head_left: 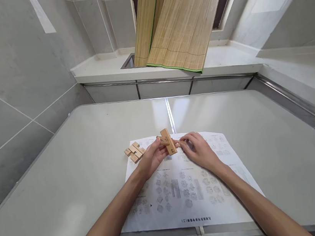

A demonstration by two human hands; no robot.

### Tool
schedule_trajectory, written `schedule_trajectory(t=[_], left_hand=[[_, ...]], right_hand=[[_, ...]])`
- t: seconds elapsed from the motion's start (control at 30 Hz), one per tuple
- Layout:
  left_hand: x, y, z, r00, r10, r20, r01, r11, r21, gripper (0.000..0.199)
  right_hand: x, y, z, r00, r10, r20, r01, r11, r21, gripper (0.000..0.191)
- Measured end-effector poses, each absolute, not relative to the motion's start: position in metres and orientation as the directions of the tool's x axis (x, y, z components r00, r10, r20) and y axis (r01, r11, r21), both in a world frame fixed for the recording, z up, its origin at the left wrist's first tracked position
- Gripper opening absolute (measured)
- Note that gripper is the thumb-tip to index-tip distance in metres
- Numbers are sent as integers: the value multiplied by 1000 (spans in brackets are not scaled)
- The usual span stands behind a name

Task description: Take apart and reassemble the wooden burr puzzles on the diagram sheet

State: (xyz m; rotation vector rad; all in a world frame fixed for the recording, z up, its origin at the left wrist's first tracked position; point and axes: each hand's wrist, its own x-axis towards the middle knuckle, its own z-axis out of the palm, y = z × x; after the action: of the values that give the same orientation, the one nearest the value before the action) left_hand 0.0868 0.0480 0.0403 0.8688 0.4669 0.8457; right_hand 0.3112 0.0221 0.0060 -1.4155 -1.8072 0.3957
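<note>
With our left hand (153,156) we are gripping joined wooden pieces (168,141) above the printed sheet (184,192); our right hand (198,149) is pinching a small wooden piece (182,143).

A green-edged bamboo blind (181,22) partly hides a metal sink (129,62)

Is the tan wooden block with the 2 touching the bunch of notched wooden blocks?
Apart: the head view shows the left hand between the block marked 2 and the bunch.
</note>
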Motion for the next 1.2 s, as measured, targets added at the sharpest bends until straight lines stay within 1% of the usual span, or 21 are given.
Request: schedule_trajectory(t=[0.07,0.13,0.2,0.27,0.33,0.43,0.57,0.8,1.1,1.2], left_hand=[[87,47,41,596,802,-23,-436,347,830,55],[88,46,39,590,807,-28,-399,322,858,56],[89,46,35,574,818,-37,-357,291,888,62],[91,44,32,555,830,-54,-314,269,911,70],[92,42,30,534,842,-78,-266,254,930,75],[95,37,34,509,854,-106,-195,234,952,80],[97,32,41,498,862,-90,-149,188,971,76],[97,30,39,530,848,-18,-131,103,986,75],[97,28,41,525,851,2,-138,83,987,76],[97,26,40,521,853,-10,-113,81,990,72]], right_hand=[[310,20,11,-28,896,443,645,354,-677,13],[308,17,16,-16,857,514,589,424,-688,18],[306,12,21,-70,825,560,526,508,-682,31],[302,8,24,-153,806,572,485,566,-667,45],[299,4,25,-208,802,560,473,584,-660,51],[294,1,24,-211,812,544,479,571,-666,46],[294,3,22,-176,824,538,501,545,-672,38],[302,10,17,-175,829,531,530,534,-658,32],[303,11,17,-174,829,532,539,532,-653,30],[303,11,17,-168,831,530,548,526,-651,29]])
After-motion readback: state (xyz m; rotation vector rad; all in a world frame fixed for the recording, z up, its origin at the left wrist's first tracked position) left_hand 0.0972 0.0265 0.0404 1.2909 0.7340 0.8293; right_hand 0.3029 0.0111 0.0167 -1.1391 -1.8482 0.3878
